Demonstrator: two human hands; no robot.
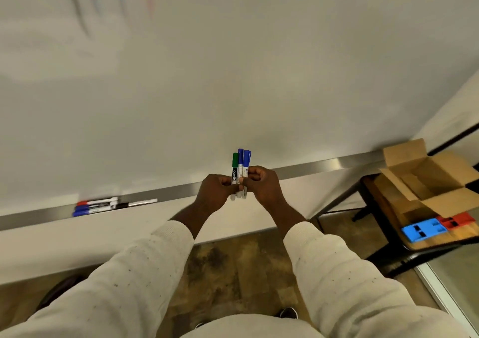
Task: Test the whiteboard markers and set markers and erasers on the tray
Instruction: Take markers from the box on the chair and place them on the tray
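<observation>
Both arms reach forward in cream, finely speckled knit sleeves, the wrists bent up so the two hands meet in front of the whiteboard (233,78). The left hand (216,191) and the right hand (264,186) are closed together around a small bundle of three markers (239,174), fingers curled and thumbs pressed against the barrels. The markers stand upright, caps up — one green cap on the left, two blue caps beside it — with smooth white plastic barrels; the green one carries a black printed label.

Below the board runs a long tray (324,166) of brushed metal, flat and narrow. Well to the left, several more markers (103,205) lie flat on it, side by side, with red, blue and black caps.

To the right stands a dark-framed table with a wooden top (388,223). On it sit an open cardboard box (425,182), flaps raised, and just beside it two blocky erasers — a blue eraser (423,230) and a red eraser (456,220), touching.
</observation>
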